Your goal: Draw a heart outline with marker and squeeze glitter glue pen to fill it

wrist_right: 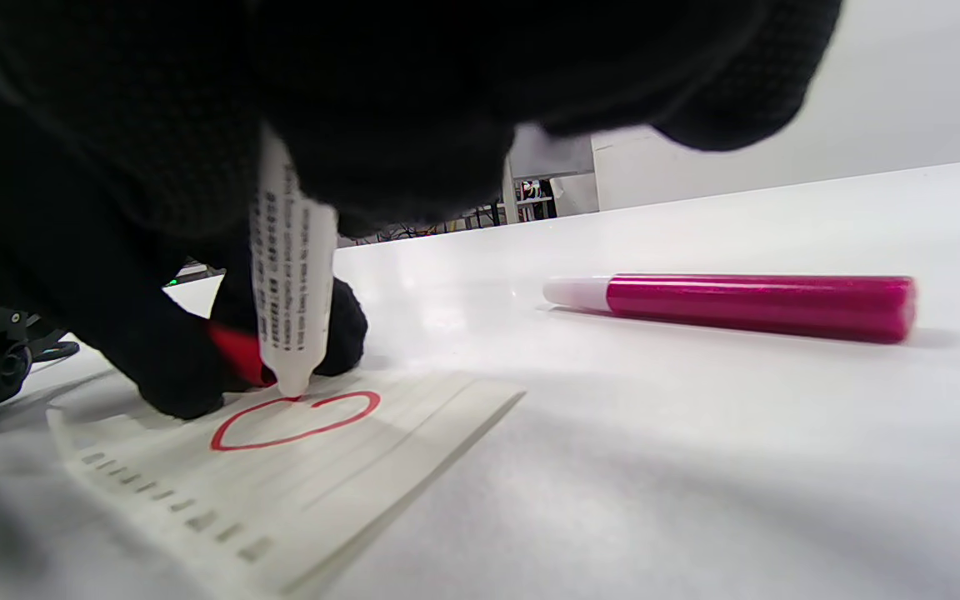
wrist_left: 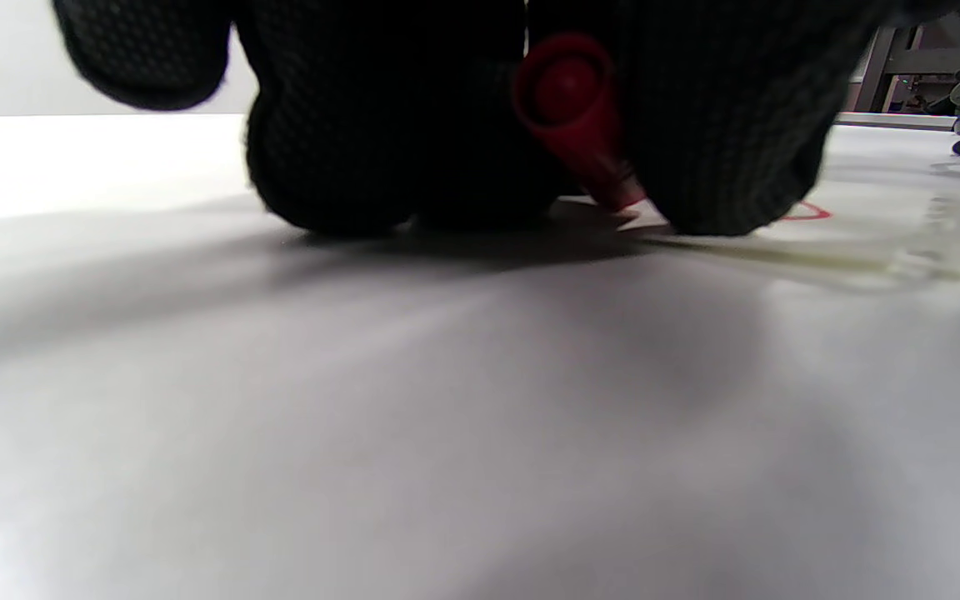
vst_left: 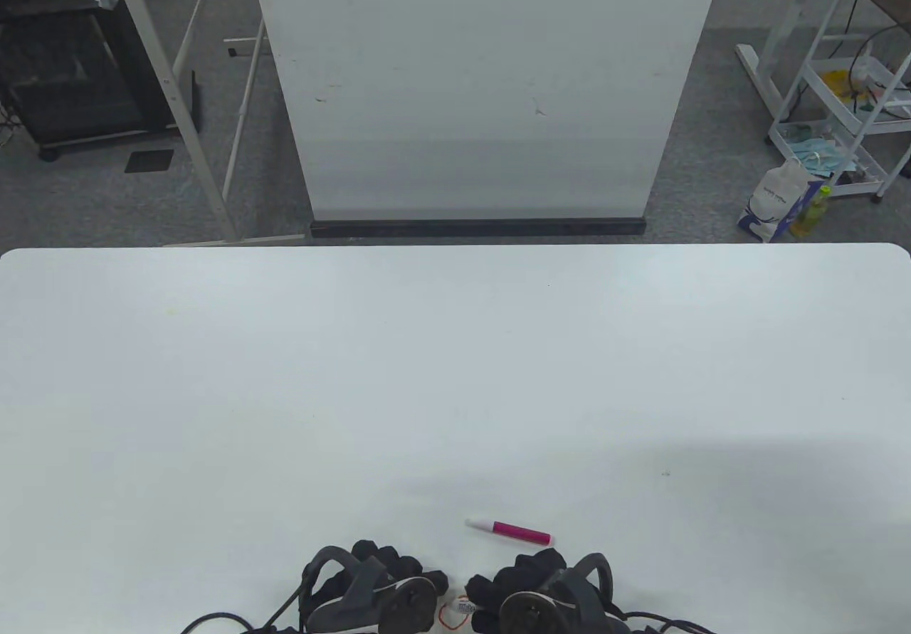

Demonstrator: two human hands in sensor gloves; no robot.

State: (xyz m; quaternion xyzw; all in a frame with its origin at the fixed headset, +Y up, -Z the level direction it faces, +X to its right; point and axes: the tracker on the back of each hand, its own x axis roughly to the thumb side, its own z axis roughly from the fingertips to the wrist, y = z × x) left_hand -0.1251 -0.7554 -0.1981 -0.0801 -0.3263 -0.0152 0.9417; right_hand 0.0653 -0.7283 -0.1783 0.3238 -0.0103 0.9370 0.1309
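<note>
Red heart on white, magenta pen lying by.

My gloves are black knit all over, left hand (vst_left: 388, 580) and right hand (vst_left: 530, 584) alike, with dark grey trackers on top. The counter (vst_left: 455, 378) is plain white. On the paper (wrist_right: 297, 475), white with faint ruled lines and a row of small grey dashes, sits a red heart outline (wrist_right: 295, 419). My marker (wrist_right: 290, 275) is white with black print, its cap (wrist_left: 567, 108) red. The glitter glue pen (wrist_right: 759, 307) is sparkly magenta, tip white.
</note>
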